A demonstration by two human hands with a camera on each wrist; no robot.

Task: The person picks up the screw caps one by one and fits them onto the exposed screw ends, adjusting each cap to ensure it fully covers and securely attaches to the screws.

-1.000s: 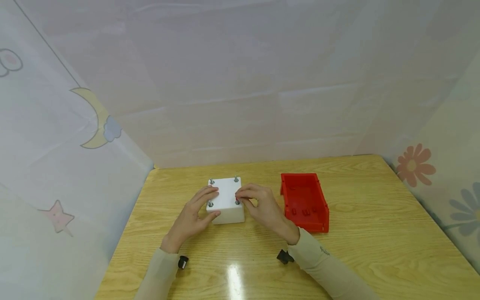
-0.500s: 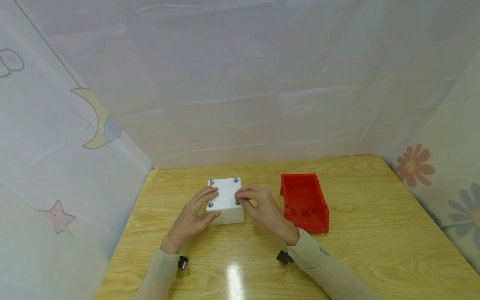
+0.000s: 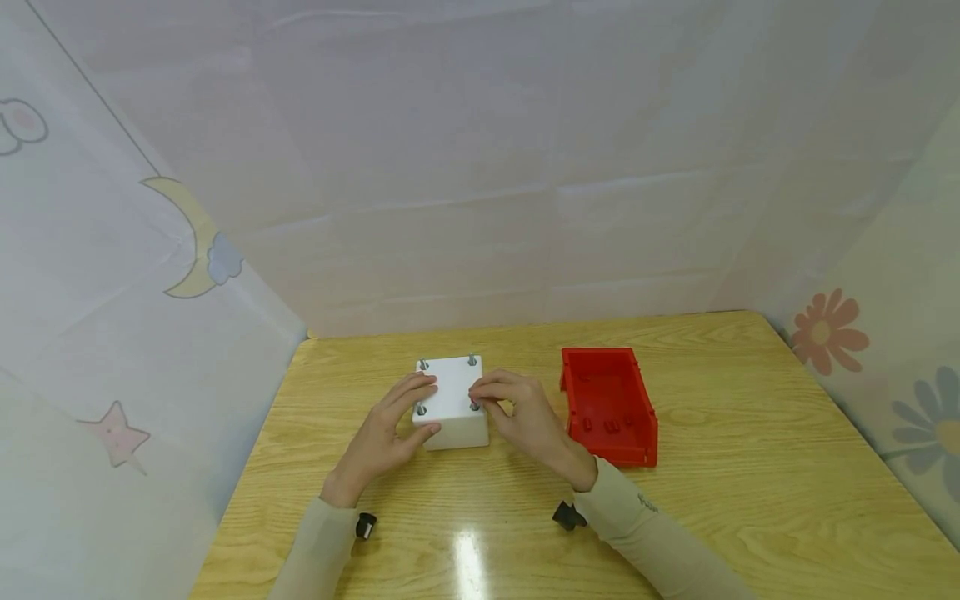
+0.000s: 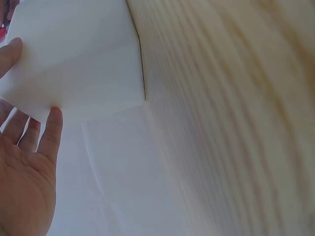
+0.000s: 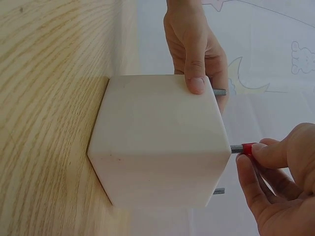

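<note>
A white block (image 3: pixel 452 387) sits on the table with a threaded metal stud standing up near each top corner. My left hand (image 3: pixel 386 433) grips its left side, thumb on the front face and fingers over the top, beside the front-left stud (image 3: pixel 421 409). At the front-right corner, my right hand (image 3: pixel 525 412) pinches a small red sleeve-like piece (image 5: pixel 248 149) between thumb and forefinger. In the right wrist view this piece sits over the end of the stud (image 5: pixel 236 149), with bare thread showing between it and the block. The fingers hide part of the red piece.
To the right of the block stands a red bin (image 3: pixel 649 446) with small red shapes on its floor. A black wrist device (image 3: pixel 570 515) is at the right cuff, another (image 3: pixel 366 525) at the left. Printed cloth (image 3: pixel 480 208) hangs behind the wooden table (image 3: pixel 750 467).
</note>
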